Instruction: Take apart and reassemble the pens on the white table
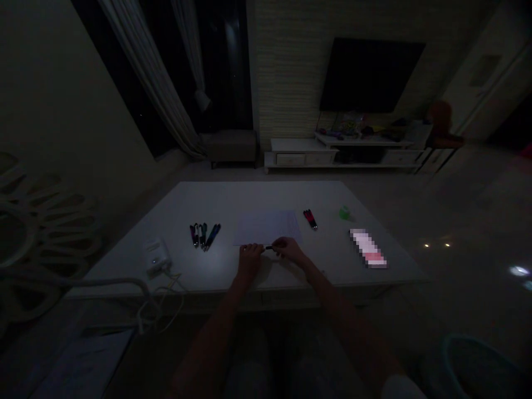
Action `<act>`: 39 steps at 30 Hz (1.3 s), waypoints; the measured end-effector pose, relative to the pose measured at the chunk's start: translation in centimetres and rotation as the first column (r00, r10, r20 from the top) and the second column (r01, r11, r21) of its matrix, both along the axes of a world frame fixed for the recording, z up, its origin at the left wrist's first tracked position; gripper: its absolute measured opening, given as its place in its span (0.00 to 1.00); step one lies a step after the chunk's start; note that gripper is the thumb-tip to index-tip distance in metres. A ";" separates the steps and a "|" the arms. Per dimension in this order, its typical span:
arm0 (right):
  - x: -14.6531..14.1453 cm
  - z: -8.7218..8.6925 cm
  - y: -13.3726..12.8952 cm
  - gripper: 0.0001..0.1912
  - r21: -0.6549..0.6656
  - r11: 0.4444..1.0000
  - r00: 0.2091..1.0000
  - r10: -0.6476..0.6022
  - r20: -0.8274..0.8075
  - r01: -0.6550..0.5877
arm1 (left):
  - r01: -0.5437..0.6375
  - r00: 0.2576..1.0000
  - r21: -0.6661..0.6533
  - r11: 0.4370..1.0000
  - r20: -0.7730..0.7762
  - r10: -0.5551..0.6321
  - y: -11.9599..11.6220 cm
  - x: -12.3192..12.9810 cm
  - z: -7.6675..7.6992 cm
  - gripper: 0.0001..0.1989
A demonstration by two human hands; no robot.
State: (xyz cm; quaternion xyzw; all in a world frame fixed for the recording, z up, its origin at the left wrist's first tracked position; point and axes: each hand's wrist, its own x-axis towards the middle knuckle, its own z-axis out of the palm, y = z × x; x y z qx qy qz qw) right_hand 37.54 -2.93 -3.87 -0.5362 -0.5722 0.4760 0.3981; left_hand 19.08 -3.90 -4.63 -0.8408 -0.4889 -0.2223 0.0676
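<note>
Both my hands meet at the near edge of a white sheet of paper (266, 228), on a pale low table (124, 266). A short dark pen (269, 247) runs between them, gripped by the fingers of my left hand (250, 259) and my right hand (288, 250). The dim light hides most of the pen. To the left of the paper lie several pens with coloured barrels (203, 235). A smaller bunch of dark and red pens (310, 219) lies to its right.
A white plugged-in device (157, 257) with pale cables sits at the table's left edge. On the right are a small green object (344, 213) and a blurred pink-and-white box (368, 248). A low cabinet (344, 155) stands beyond the table, beneath a wall-mounted television (369, 75).
</note>
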 end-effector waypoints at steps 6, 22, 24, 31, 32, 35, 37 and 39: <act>-0.2 0.4 -0.2 0.16 -0.013 0.999 1.000 0.030 0.000 -0.030 | 0.001 1.000 -0.005 1.000 -0.005 -0.001 0.0 0.2 0.2 0.08; 0.2 -0.6 0.0 0.20 0.039 0.999 0.997 -0.033 0.074 0.030 | 0.000 1.000 -0.057 0.998 -0.021 -0.001 -0.2 0.2 0.5 0.08; 0.1 -0.5 0.1 0.17 0.123 0.992 0.998 -0.044 0.047 0.038 | 0.000 1.000 -0.051 0.999 -0.013 0.000 -0.2 0.3 0.5 0.09; 0.0 0.0 0.0 0.14 0.107 0.993 0.993 -0.052 0.107 0.040 | -0.020 1.000 -0.059 0.998 -0.024 0.019 0.0 0.3 0.4 0.09; 0.4 0.0 0.0 0.13 0.137 0.989 0.991 -0.073 0.114 0.057 | -0.024 0.999 -0.057 0.998 -0.024 0.023 0.0 0.3 0.4 0.09; 2.5 -0.5 -0.3 0.13 0.188 0.974 0.982 -0.149 0.117 0.125 | -0.023 0.999 -0.064 0.998 -0.027 0.021 -0.1 0.1 0.3 0.13; 4.5 -0.9 -0.7 0.14 0.188 0.966 0.972 -0.201 0.121 0.176 | -0.009 1.000 -0.071 0.997 -0.024 0.007 0.0 0.0 0.2 0.18; 6.5 -1.3 -1.2 0.14 0.180 0.954 0.957 -0.263 0.125 0.239 | 0.002 1.000 -0.075 0.997 -0.019 -0.004 0.1 0.0 -0.1 0.20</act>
